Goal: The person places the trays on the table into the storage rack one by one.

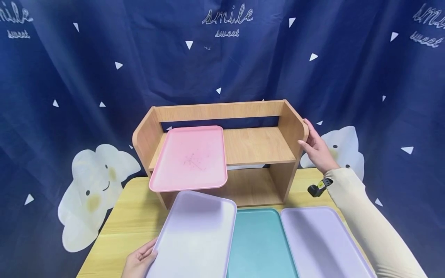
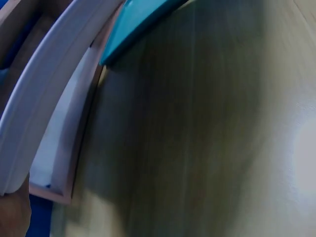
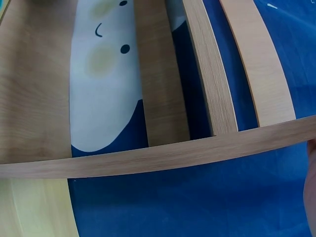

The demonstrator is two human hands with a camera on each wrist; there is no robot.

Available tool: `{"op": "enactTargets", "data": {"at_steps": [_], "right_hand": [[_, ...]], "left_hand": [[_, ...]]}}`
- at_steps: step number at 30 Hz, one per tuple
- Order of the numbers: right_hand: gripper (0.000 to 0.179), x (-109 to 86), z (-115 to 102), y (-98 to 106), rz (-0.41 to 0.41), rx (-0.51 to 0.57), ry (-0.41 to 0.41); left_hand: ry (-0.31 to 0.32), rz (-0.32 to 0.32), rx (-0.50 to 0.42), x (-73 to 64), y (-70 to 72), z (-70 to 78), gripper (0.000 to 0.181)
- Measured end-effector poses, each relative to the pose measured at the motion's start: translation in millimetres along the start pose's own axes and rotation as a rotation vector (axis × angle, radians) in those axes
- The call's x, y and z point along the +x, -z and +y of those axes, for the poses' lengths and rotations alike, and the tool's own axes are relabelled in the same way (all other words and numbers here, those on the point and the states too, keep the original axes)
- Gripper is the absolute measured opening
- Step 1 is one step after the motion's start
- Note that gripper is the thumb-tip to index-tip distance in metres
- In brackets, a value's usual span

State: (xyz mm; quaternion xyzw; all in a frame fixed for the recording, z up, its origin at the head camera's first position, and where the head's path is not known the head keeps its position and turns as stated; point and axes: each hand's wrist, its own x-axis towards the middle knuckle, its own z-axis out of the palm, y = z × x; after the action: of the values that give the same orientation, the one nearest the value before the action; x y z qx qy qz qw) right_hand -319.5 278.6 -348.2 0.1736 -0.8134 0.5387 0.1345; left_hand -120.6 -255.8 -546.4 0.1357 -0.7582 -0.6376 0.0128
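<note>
Left fingers (image 1: 146, 248) tight on lilac tray (image 1: 196, 236), right fingers (image 1: 312, 131) round shelf (image 1: 258, 145); curtain (image 1: 167, 65): “smile sweet”

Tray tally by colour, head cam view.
Pink: 1, the pink tray on the upper shelf
Teal: 1, the teal tray
Lavender: 2, one lavender tray in the left hand, another lavender tray right of the teal one
Total: 4
</note>
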Motion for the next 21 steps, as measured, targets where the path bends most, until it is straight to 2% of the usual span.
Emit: {"op": "enactTargets", "data": {"at_steps": [6, 12, 16, 21], "right_hand": [[0.069, -0.8, -1, -1, 0.007, 0.004, -0.008], [0.069, -0.5, 0, -2, 0.0, 0.012, 0.02], [0.069, -0.9, 0, -2, 0.01, 0.002, 0.004], [0.069, -1.3, 0, 0, 0.011, -0.004, -0.006]], "left_hand": [[-0.08, -0.083, 0.011, -0.9, -16.0, 14.6, 0.043], [-0.165, -0.263, -0.009, -0.6, -22.8, 28.5, 0.045], [-0.237, -0.383, -0.038, 1.7, -25.3, 36.2, 0.045], [-0.289, -0.469, -0.046, 3.3, -30.1, 46.5, 0.045]]}}
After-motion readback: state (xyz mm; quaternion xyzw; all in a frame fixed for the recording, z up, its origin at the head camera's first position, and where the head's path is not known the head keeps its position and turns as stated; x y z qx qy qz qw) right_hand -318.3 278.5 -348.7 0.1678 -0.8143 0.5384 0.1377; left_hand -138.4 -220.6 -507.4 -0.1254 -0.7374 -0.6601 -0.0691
